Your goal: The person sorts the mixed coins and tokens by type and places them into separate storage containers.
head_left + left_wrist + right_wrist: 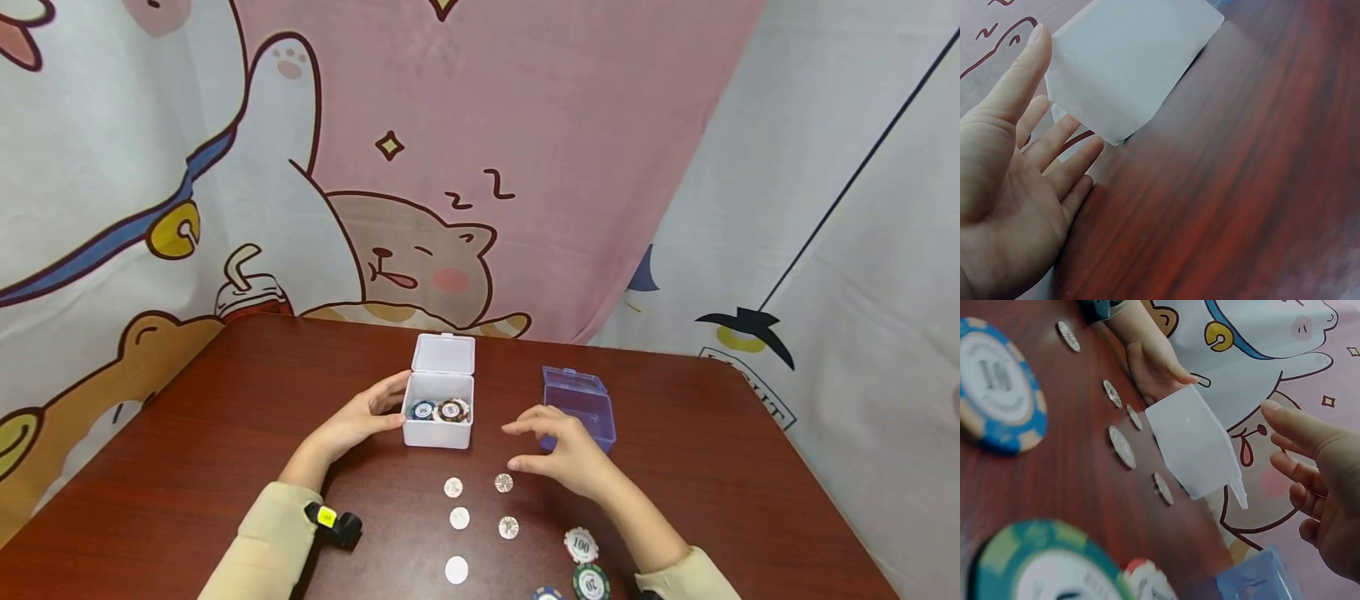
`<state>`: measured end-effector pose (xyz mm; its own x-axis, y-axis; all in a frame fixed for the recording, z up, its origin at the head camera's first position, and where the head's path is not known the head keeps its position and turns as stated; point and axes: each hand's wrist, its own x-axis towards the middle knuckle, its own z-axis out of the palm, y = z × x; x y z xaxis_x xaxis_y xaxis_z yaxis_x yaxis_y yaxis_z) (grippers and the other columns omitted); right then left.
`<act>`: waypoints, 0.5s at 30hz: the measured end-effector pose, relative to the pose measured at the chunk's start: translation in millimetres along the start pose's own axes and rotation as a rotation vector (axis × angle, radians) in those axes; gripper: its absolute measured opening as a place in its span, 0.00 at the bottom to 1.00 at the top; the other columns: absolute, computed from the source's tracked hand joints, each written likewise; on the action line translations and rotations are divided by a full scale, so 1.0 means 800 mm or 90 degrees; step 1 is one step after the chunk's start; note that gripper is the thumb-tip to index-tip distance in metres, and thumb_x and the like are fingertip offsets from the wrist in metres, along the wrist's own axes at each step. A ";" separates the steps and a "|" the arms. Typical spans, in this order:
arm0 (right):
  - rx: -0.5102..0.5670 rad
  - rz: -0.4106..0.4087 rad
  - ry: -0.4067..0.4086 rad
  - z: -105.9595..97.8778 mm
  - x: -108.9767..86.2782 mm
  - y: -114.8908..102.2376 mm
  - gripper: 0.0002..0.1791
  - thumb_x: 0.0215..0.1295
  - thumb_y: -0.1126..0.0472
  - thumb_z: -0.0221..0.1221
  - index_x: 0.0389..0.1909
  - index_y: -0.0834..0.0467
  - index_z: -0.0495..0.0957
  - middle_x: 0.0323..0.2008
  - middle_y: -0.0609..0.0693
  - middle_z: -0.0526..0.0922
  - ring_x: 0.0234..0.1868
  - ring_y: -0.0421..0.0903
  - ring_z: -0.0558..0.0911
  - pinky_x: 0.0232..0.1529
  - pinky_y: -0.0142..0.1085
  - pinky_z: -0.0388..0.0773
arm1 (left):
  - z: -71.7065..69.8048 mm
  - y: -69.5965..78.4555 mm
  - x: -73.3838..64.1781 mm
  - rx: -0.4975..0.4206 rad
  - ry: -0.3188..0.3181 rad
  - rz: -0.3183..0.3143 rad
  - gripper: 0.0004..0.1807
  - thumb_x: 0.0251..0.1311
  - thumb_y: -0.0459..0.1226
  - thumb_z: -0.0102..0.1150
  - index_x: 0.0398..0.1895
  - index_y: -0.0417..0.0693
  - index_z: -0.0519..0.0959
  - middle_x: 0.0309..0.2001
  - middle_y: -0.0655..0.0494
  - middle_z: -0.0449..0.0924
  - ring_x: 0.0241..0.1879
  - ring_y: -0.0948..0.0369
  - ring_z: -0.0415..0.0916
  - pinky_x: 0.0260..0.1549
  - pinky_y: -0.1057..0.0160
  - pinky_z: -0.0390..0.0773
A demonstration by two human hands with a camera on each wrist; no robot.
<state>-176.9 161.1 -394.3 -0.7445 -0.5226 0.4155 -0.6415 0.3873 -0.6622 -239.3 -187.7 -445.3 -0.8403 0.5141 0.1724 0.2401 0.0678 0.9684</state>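
A small white plastic box [438,432] stands with its lid up, holding several poker chips [452,410]. My left hand [367,417] rests against its left side, thumb by the front corner and fingers loosely extended toward the back; the left wrist view shows the hand [1029,169] beside the box wall [1122,62]. My right hand [558,442] hovers between the white box and a translucent blue box [600,417], partly covering the latter. Thumb and fingers are apart, with nothing between them. Several silvery coins [508,527] lie on the table before the white box.
Near the right forearm lie a red-and-white chip [581,545], a green chip [591,582] and a blue chip [547,593], cut off by the frame edge. A cartoon-printed cloth [570,167] hangs behind the dark wooden table [300,375].
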 end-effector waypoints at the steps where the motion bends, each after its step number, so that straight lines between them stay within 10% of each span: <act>1: 0.001 -0.003 -0.006 -0.001 -0.003 0.001 0.21 0.48 0.57 0.73 0.46 0.53 0.84 0.41 0.43 0.81 0.41 0.42 0.76 0.40 0.41 0.73 | 0.000 0.000 0.000 -0.001 -0.001 0.002 0.38 0.62 0.26 0.56 0.74 0.45 0.53 0.70 0.43 0.57 0.66 0.44 0.58 0.61 0.41 0.55; 15: 0.011 -0.010 -0.066 -0.011 -0.046 0.018 0.22 0.49 0.58 0.73 0.47 0.59 0.83 0.42 0.46 0.80 0.42 0.47 0.76 0.38 0.40 0.73 | 0.000 0.001 -0.001 0.001 -0.005 0.006 0.38 0.63 0.26 0.55 0.74 0.46 0.54 0.70 0.43 0.57 0.66 0.43 0.58 0.61 0.40 0.55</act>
<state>-160.0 192.7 -413.7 -0.7110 -0.6046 0.3592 -0.6485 0.3662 -0.6673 -238.5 -187.8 -444.7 -0.8346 0.5207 0.1798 0.2484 0.0643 0.9665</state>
